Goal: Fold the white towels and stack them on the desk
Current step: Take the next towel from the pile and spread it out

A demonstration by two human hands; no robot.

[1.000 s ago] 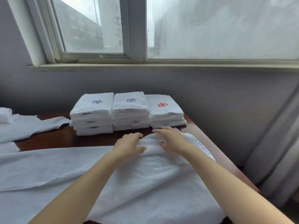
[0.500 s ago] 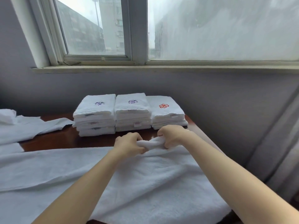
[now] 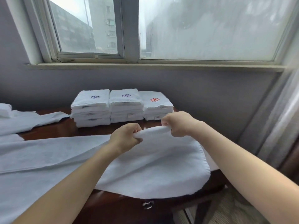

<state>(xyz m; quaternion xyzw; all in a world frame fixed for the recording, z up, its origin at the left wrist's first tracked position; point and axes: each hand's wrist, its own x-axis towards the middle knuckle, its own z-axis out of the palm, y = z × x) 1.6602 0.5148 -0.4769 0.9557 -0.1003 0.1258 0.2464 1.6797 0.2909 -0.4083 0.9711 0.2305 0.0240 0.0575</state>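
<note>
Hands: left hand point(image 3: 125, 137) and right hand point(image 3: 178, 125) apart, both clenched on towel point(image 3: 153, 162) hem.
Handling: soft, limp, probably light; grip corners.
Stacks point(image 3: 125, 105): twelve o'clock on worktop point(image 3: 90, 131).

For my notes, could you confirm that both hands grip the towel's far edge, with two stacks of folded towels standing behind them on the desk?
Not quite: the head view shows three stacks, not two: left stack, middle stack and right stack. The rest holds: the left hand and right hand grip the towel at its far edge, on the desk.
</note>
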